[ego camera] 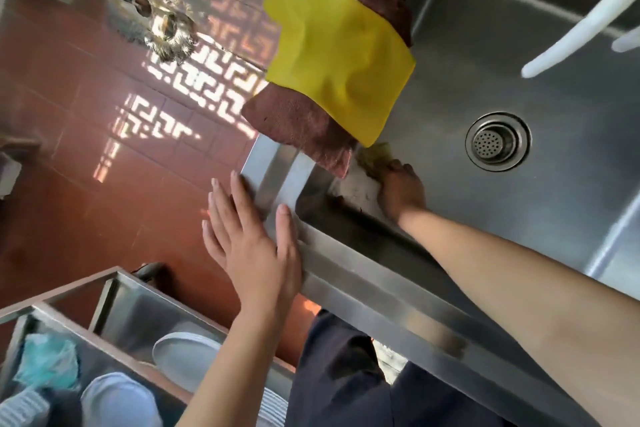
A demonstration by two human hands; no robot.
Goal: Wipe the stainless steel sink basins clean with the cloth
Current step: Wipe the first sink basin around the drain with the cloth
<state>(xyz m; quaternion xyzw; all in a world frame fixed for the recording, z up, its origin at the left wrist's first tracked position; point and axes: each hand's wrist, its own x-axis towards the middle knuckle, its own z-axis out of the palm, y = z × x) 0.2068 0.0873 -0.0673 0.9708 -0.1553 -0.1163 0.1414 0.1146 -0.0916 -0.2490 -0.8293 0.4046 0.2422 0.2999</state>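
The stainless steel sink basin [519,211] fills the frame from one to four o'clock, its round strainer drain [498,141] near centre. At its near-left corner the right hand [401,191] grips a crumpled yellow-green cloth [374,158] against the steel. The left hand [249,236] lies flat, fingers straight, on the sink rim [346,270] at seven o'clock, above red floor tiles [86,166].

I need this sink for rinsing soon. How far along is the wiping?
Done: nothing clearly. In hand: the right hand rubs a greenish cloth in the basin's near corner; the left hand rests flat on the rim. Left: dark grime beside that hand.
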